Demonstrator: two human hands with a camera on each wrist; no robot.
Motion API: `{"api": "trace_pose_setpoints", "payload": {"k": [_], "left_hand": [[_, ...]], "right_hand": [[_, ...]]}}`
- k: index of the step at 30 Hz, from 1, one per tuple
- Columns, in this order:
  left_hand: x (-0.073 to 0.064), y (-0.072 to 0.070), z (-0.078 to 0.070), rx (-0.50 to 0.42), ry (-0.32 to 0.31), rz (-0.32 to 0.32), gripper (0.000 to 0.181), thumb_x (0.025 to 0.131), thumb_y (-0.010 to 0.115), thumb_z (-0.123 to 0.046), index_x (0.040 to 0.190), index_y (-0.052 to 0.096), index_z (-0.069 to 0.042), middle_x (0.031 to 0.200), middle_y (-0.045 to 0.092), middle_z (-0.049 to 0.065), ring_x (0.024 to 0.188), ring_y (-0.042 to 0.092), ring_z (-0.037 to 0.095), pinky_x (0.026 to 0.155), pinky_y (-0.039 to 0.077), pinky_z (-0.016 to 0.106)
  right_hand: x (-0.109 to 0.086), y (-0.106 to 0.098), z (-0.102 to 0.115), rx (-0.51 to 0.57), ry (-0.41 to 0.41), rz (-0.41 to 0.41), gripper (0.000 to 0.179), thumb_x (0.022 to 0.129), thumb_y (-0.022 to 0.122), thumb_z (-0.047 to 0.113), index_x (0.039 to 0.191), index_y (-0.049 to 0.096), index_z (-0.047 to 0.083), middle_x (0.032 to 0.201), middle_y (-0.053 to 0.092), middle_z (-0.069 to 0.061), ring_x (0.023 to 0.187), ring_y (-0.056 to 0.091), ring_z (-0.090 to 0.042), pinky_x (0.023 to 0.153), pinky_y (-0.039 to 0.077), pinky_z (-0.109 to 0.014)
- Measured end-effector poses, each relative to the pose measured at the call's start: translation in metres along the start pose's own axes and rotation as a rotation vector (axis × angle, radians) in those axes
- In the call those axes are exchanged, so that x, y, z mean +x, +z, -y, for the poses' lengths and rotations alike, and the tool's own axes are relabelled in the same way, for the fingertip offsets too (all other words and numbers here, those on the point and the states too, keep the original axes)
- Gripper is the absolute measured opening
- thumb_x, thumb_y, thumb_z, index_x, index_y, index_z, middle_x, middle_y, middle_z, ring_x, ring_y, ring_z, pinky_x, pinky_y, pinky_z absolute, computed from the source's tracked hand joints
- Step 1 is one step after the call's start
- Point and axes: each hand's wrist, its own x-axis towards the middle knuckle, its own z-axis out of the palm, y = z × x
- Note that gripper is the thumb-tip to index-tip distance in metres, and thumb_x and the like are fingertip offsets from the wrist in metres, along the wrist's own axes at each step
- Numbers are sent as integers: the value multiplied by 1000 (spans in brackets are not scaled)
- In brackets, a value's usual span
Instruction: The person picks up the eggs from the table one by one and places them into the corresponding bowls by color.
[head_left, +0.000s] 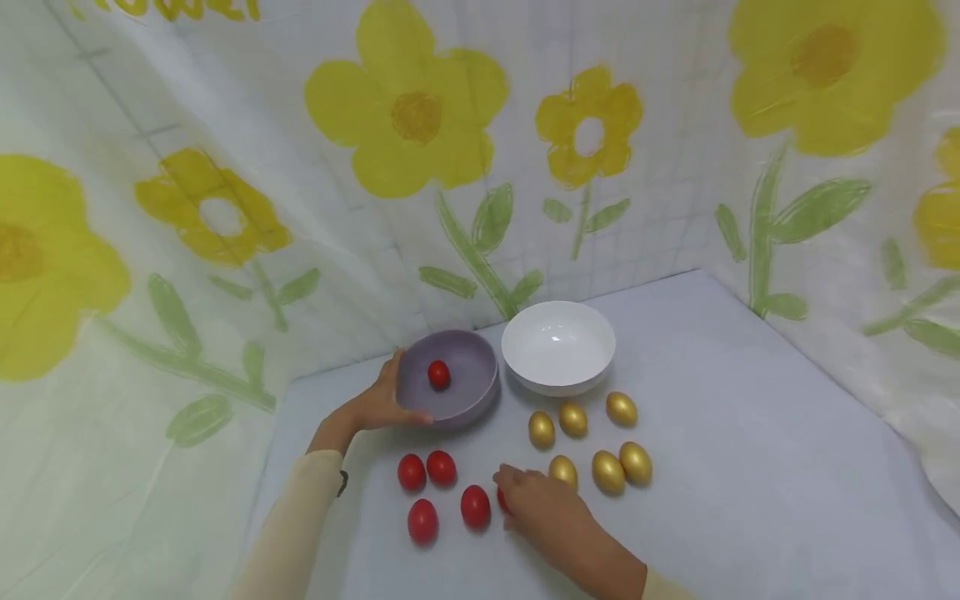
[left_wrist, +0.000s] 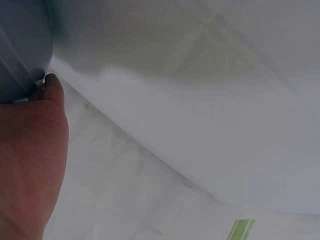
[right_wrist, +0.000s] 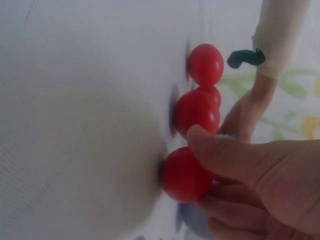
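Note:
My left hand [head_left: 378,406] grips the left side of a purple bowl [head_left: 472,408], thumb along its front and fingers at its far left wall. Inside that bowl lies one red egg [head_left: 438,374]. In the left wrist view the fingers touch the bowl's outer wall [left_wrist: 25,47]. My right hand [head_left: 558,525] pinches another red egg [right_wrist: 186,175] between thumb and fingers at the tabletop; from the head most of this egg is hidden. Several red eggs [head_left: 476,507] lie to the left of the right hand. A gold egg [head_left: 562,472] sits just beyond its knuckles.
A white bowl [head_left: 558,346] stands right of the purple one, at the table's back. Several gold eggs [head_left: 608,472] lie in front of it on the pale tablecloth [head_left: 720,433]. A flower-printed curtain [head_left: 360,275] hangs behind the table and along both sides.

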Motion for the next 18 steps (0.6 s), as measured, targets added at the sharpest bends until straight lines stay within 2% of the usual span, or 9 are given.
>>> {"api": "trace_pose_setpoints", "payload": {"k": [3,6,8,10,13,15,18], "left_hand": [[-1,0,0,-1,-5,-5,151,67,91,-65,169,-9,-16,171,10,14,150,30,42,111,44,66],[-4,-1,-2,-4,-2,-11,152,66,91,-68,169,-8,-17,171,11,12,151,30,41,112,43,65],[-6,-1,-2,6,-6,-9,152,66,90,-69,169,-9,-19,172,12,12,151,31,40,113,44,64],[-6,-2,-3,18,-18,-4,152,66,90,-70,169,-10,-20,172,11,12,151,31,40,113,44,63],[-4,-2,-4,25,-24,2,152,68,90,-68,169,-12,-17,173,8,13,152,29,40,114,42,63],[-4,-2,-4,21,-25,4,152,69,90,-66,169,-13,-16,173,6,14,153,27,41,115,41,64],[-2,-1,-4,6,-2,3,151,70,91,-63,169,-13,-14,173,6,14,154,27,40,116,39,64]], "right_hand": [[2,0,-1,-57,-6,-40,40,85,89,16,120,70,7,124,76,-8,92,75,-21,67,60,-26],[4,0,-4,-73,-7,-91,35,82,88,5,111,69,7,101,77,-5,71,68,-15,53,52,-23],[4,1,-6,-51,-9,-96,34,80,87,0,106,66,9,85,71,-2,61,58,-12,49,46,-22],[5,2,-8,-25,-10,-84,35,80,84,-4,103,62,11,71,60,2,56,48,-9,47,42,-22],[8,4,-13,-1,-16,-52,35,81,81,-6,99,58,15,65,48,6,52,40,-8,46,37,-21],[11,2,-15,37,-15,-30,33,82,82,-2,97,59,17,63,45,9,52,39,-8,47,36,-22],[19,-10,-20,145,4,33,30,86,86,12,104,64,19,66,50,13,55,43,-7,51,40,-22]]}}
